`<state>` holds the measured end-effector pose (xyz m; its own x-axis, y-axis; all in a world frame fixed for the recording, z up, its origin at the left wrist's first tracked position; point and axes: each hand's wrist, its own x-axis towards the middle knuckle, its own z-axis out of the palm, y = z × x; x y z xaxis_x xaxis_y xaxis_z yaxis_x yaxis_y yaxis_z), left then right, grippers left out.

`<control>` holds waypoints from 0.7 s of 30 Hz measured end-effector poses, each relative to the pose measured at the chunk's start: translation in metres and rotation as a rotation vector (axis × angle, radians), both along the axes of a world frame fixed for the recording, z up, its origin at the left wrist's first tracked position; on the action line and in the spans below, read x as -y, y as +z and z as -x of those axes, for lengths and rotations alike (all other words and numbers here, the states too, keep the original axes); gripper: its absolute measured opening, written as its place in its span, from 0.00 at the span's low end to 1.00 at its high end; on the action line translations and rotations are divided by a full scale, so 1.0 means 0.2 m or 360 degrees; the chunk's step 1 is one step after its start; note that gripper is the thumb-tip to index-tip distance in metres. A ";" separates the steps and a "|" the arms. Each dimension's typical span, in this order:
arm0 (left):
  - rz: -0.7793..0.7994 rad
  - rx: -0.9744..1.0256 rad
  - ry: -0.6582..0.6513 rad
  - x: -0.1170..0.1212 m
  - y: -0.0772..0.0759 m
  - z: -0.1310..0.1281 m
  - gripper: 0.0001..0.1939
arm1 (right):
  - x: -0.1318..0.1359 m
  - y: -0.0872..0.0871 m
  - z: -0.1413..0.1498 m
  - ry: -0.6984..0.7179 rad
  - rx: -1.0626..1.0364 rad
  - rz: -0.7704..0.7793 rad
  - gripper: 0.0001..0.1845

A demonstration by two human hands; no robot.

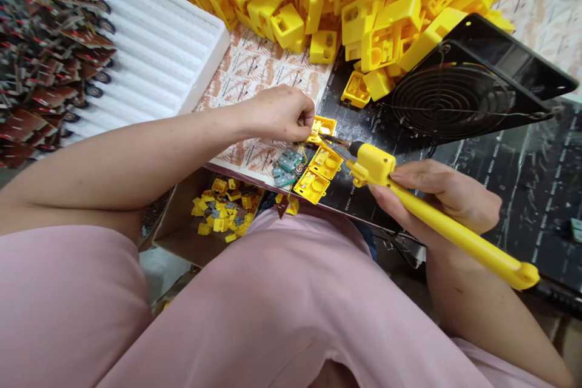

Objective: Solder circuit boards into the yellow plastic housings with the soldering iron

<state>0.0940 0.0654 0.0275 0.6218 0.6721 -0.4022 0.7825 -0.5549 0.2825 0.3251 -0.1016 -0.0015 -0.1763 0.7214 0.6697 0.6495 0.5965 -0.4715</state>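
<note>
My right hand (448, 197) is wrapped round a yellow soldering iron (425, 209), its dark tip pointing left. The tip reaches the farthest of three small open yellow plastic housings (328, 126), which form a row at the table edge. Fingers pinched together, my left hand (282, 114) is at that same housing's left side; what it pinches is too small to make out. The two nearer housings (311, 185) show round speaker grilles inside. Green circuit boards (287, 167) with thin wires lie just left of the row.
Yellow housings (286, 25) are heaped along the back. A black fan (454, 94) leans at the right. White ridged foam (154, 36) with many brown circuit boards (54, 82) fills the left. Below the edge stands a cardboard box (177, 227) of yellow parts.
</note>
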 end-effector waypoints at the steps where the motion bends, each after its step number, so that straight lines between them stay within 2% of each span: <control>1: -0.0005 -0.0031 -0.0012 0.00 0.00 -0.01 0.12 | -0.01 0.01 0.01 0.0026 0.0006 -0.0006 0.16; 7: -0.0003 -0.0185 -0.0050 -0.01 0.03 -0.03 0.14 | -0.06 0.04 0.02 0.0187 0.0031 -0.0034 0.16; 12: -0.0004 -0.0238 -0.0074 -0.01 0.04 -0.05 0.15 | -0.09 0.08 0.03 0.0226 0.0233 -0.0044 0.14; 17: -0.0040 -0.0143 -0.0019 -0.02 0.01 -0.04 0.13 | -0.09 0.12 0.01 0.0277 0.0229 -0.0065 0.14; 21: -0.0053 -0.0005 -0.0078 -0.04 -0.03 -0.03 0.10 | -0.09 0.10 0.01 0.0237 0.0241 -0.0025 0.14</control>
